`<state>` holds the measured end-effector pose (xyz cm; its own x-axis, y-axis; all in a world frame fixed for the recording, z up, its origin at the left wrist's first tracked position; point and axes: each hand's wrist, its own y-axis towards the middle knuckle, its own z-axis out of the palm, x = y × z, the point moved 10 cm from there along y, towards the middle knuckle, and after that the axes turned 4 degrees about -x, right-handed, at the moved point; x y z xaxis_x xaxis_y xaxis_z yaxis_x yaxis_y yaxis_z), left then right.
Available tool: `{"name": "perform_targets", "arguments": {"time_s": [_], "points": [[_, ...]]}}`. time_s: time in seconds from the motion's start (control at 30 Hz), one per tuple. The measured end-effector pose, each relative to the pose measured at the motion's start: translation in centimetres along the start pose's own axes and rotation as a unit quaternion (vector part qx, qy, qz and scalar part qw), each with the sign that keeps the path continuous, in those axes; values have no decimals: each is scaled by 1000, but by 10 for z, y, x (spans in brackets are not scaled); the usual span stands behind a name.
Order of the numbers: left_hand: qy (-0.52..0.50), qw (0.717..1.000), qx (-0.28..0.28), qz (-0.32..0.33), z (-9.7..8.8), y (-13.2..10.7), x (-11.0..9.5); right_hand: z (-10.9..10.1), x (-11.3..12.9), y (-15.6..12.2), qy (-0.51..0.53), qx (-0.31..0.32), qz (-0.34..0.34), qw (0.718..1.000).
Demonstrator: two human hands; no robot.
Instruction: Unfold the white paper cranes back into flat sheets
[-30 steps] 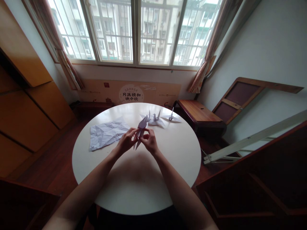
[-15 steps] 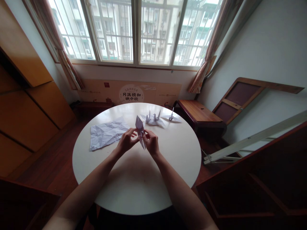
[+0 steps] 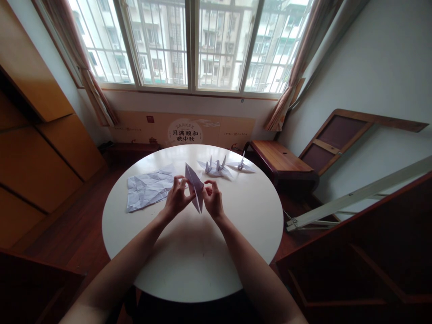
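A folded piece of white paper (image 3: 194,185), long and pointed at both ends, is held above the middle of the table. My left hand (image 3: 177,197) is closed on its left side, with the thumb near the lower part and the fingers curled by the upper edge. My right hand (image 3: 213,198) pinches the paper's right edge between thumb and forefinger. Beyond the hands, finished-looking paper cranes (image 3: 220,167) stand close together, and another paper crane (image 3: 241,165) sits to their right. A creased sheet of paper (image 3: 148,188) lies flat left of my left hand.
The round white table (image 3: 189,265) carries all the paper. Behind it a printed beige board (image 3: 236,123) leans under the barred window. A wooden bench (image 3: 280,155) stands at the back right, and orange cabinets (image 3: 37,166) line the left side.
The folded paper has turned in my hands, so a broader flat face now shows and its top tip points further left. My left fingers have risen slightly. The cranes and creased sheet stay put.
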<state>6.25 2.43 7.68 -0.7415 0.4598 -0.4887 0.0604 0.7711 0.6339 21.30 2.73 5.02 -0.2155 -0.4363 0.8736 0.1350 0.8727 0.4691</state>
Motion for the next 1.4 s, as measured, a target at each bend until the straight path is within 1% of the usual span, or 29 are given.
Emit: {"name": "perform_targets", "arguments": {"time_s": [0.07, 0.17, 0.23, 0.27, 0.33, 0.4, 0.5, 0.57, 0.63, 0.67, 0.73, 0.8, 0.87, 0.93, 1.0, 1.1, 1.2, 1.33, 1.4], "points": [[-18, 1000, -21, 1, -6, 1, -1, 0, 1, 0, 3, -1, -10, 1000], [-59, 998, -29, -8, -7, 3, 5, -1, 2, 1, -14, -14, -27, 999], [-105, 993, -27, -39, -4, 6, 15, -2, 3, 1, -21, -18, -39, 999], [-138, 988, -25, -65, -1, 7, 23, -1, 4, 2, -23, -18, -46, 999], [-226, 965, -18, -132, 7, 8, 39, -2, 6, 3, -27, -20, -57, 998], [-324, 927, -3, -186, 17, 7, 47, -4, 6, 4, -30, -34, -51, 998], [-440, 870, 36, -220, 29, 6, 43, -8, 0, 6, -29, -44, -22, 998], [-481, 845, 65, -223, 35, 4, 36, -10, -3, 6, -42, -47, -12, 998], [-503, 832, 85, -217, 37, 3, 30, -14, -5, 7, -70, -60, -9, 996], [-509, 830, 86, -212, 37, 3, 28, -17, -5, 7, -86, -68, -8, 994], [-507, 834, 78, -203, 36, 4, 29, -21, -4, 6, -111, -79, -6, 991], [-494, 844, 76, -193, 34, 4, 29, -24, 0, 6, -125, -80, -7, 989], [-486, 850, 104, -176, 35, 3, 24, -24, 5, 6, -130, -77, -12, 988], [-489, 845, 146, -161, 37, 1, 15, -24, 9, 6, -124, -76, -20, 989], [-498, 836, 172, -154, 38, -1, 7, -25, 11, 6, -114, -82, -27, 990], [-522, 819, 176, -158, 36, -2, 2, -27, 9, 8, -83, -94, -27, 992], [-550, 799, 171, -174, 37, -2, 1, -29, 3, 10, -39, -100, -7, 994], [-595, 754, 154, -231, 44, -5, 6, -28, -1, 10, -17, -104, 10, 994], [-612, 728, 160, -264, 50, -9, 8, -27, 1, 9, -10, -103, 3, 995]]}}
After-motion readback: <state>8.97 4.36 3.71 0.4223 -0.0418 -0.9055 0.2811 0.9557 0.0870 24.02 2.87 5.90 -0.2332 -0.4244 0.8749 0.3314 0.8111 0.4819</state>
